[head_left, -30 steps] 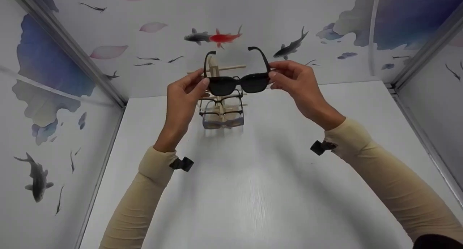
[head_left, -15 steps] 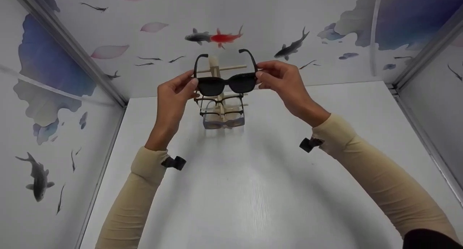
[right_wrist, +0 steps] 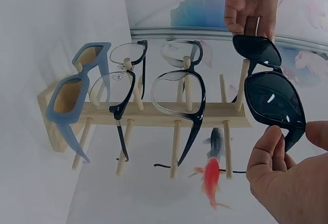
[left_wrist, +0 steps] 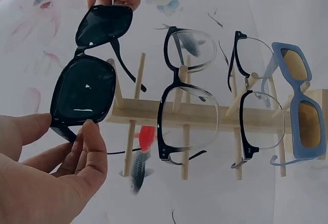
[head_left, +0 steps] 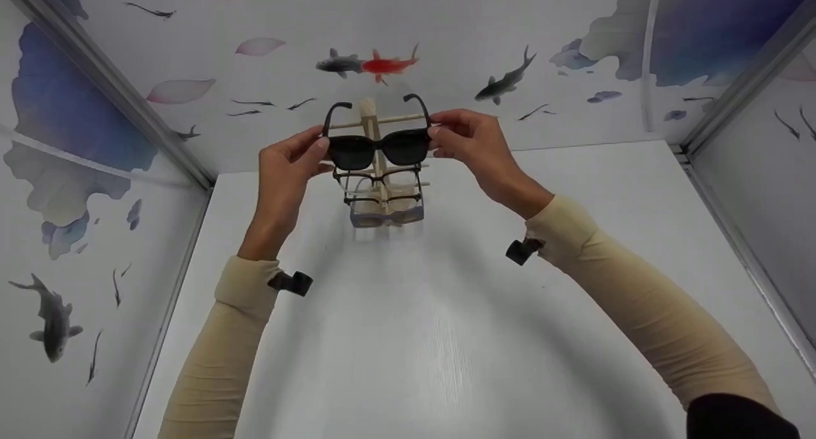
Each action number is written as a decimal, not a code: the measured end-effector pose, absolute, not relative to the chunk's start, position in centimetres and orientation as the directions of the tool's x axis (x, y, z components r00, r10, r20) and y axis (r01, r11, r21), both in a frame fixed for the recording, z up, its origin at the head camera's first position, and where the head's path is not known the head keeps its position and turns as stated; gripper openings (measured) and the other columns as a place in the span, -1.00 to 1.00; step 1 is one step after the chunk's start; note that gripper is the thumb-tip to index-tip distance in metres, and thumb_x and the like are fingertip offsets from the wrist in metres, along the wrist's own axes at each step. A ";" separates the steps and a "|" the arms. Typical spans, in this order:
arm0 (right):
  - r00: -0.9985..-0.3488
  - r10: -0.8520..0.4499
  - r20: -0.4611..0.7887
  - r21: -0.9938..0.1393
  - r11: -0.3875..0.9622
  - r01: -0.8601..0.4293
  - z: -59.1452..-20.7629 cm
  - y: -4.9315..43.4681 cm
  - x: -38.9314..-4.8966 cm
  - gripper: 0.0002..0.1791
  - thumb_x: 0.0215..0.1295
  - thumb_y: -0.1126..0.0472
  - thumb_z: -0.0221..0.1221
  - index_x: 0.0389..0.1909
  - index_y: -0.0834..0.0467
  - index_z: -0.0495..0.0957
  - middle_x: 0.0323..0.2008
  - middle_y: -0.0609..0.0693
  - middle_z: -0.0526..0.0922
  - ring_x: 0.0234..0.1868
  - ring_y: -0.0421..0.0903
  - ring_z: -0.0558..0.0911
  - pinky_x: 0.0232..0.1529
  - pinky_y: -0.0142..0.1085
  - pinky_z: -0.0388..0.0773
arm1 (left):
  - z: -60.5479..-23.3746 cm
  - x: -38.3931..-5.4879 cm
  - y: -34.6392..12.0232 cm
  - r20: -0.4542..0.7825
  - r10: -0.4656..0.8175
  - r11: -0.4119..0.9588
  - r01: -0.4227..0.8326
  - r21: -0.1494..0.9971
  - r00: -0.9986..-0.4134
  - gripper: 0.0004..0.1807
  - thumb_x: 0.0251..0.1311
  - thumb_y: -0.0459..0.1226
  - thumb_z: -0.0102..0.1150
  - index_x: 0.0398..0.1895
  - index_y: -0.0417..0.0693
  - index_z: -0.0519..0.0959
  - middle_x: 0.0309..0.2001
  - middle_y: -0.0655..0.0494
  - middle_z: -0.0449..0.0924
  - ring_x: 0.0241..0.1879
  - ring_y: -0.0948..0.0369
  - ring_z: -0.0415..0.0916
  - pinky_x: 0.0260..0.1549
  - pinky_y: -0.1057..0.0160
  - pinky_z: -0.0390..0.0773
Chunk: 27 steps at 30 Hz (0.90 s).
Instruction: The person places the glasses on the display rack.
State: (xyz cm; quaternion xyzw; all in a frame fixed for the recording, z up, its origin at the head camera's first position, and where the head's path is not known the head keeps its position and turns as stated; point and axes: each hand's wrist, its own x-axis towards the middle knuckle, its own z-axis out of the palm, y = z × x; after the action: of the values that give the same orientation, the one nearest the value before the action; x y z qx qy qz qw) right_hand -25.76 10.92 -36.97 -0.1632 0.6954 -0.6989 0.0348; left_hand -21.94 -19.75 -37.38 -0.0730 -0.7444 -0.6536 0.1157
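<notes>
A pair of black sunglasses (head_left: 352,152) with dark lenses is held level at the top of a wooden glasses stand (head_left: 368,110), its temples pointing toward the back wall. My left hand (head_left: 284,179) pinches the left hinge corner between thumb and fingers. At the opposite corner my right hand (head_left: 486,157) grips the frame the same way. In the left wrist view the sunglasses (left_wrist: 84,88) are close to the uppermost pegs (left_wrist: 139,78); whether they touch is unclear. Below them hang black-and-clear glasses (left_wrist: 163,116), black half-rim glasses (left_wrist: 245,126) and blue sunglasses (left_wrist: 301,85) with brown lenses.
The stand rises from a white table (head_left: 433,337) near the back wall (head_left: 446,18), which is printed with fish and petals. Side panels with metal edge rails (head_left: 172,133) flank the table. A small black camera (head_left: 294,283) sits at each wrist.
Both hands have carried the black sunglasses leftward and slightly down, from right of the stand's post to in front of it. The other glasses keep their places on the stand.
</notes>
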 end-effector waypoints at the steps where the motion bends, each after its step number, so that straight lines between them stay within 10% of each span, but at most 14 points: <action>1: -0.945 -0.275 0.177 -0.984 -0.029 -0.176 -37.0 10.8 -25.8 -0.61 0.62 0.23 0.26 0.33 0.32 0.62 0.06 0.19 0.71 0.01 0.04 0.74 0.15 -0.16 0.76 | -37.4 -22.0 -19.8 0.264 -0.041 0.134 0.257 0.957 -0.964 -0.54 0.64 -0.25 0.24 0.46 -0.30 0.58 0.17 -0.12 0.73 0.06 0.07 0.75 0.08 0.18 0.77; 27: -0.952 -0.286 0.112 -0.994 -0.041 -0.104 -38.5 9.8 -26.4 -0.59 0.64 0.23 0.25 0.35 0.34 0.59 0.11 0.22 0.68 0.04 0.05 0.75 0.19 -0.20 0.75 | -38.8 -22.4 -20.7 0.183 -0.049 0.110 0.177 0.978 -0.982 -0.53 0.66 -0.24 0.20 0.48 -0.29 0.56 0.21 -0.18 0.71 0.09 0.03 0.75 0.15 0.15 0.76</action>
State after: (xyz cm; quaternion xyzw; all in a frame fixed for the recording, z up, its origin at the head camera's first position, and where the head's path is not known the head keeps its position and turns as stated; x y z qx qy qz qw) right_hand -26.39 9.79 -38.53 -0.1414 0.6894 -0.7075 0.0641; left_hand -22.40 -20.73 -38.81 -0.0432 -0.7400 -0.6658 0.0850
